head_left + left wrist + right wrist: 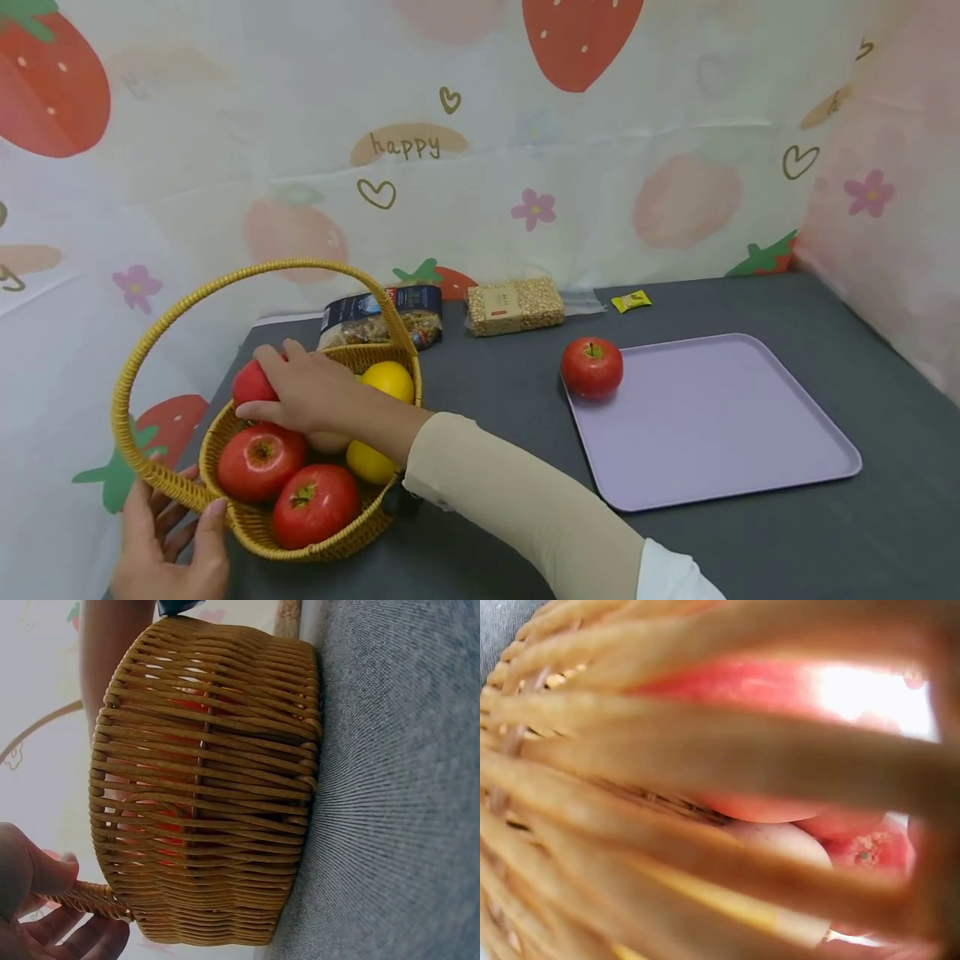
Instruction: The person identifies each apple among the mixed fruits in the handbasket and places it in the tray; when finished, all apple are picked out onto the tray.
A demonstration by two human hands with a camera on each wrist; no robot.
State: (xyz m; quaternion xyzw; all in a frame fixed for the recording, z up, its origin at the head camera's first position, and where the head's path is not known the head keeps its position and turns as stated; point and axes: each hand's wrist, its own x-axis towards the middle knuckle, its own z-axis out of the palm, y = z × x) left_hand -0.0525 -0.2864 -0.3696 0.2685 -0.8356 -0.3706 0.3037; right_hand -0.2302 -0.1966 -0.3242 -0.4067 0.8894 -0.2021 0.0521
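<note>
A yellow wicker basket (330, 546) holds red apples (317, 504), yellow fruits (388, 380) that look like lemons, and a pale tan round thing partly hidden under the wrist. My right hand (307, 392) reaches in beneath the arched handle, its thumb and fingers round a red apple (252, 385) at the basket's far left side. With thumb and fingers, my left hand (172, 533) grips the lower end of the handle (91, 898). Blurred wicker strands (727, 750) cover much of the right wrist view, with red fruit (772, 806) behind them.
To the right lies a lilac tray (720, 425), with one red apple (592, 367) on its back left corner. Along the back are a dark-labelled food bag (382, 317), a clear pack of pale grains (516, 306) and a small yellow packet (631, 301). A printed cloth hangs behind.
</note>
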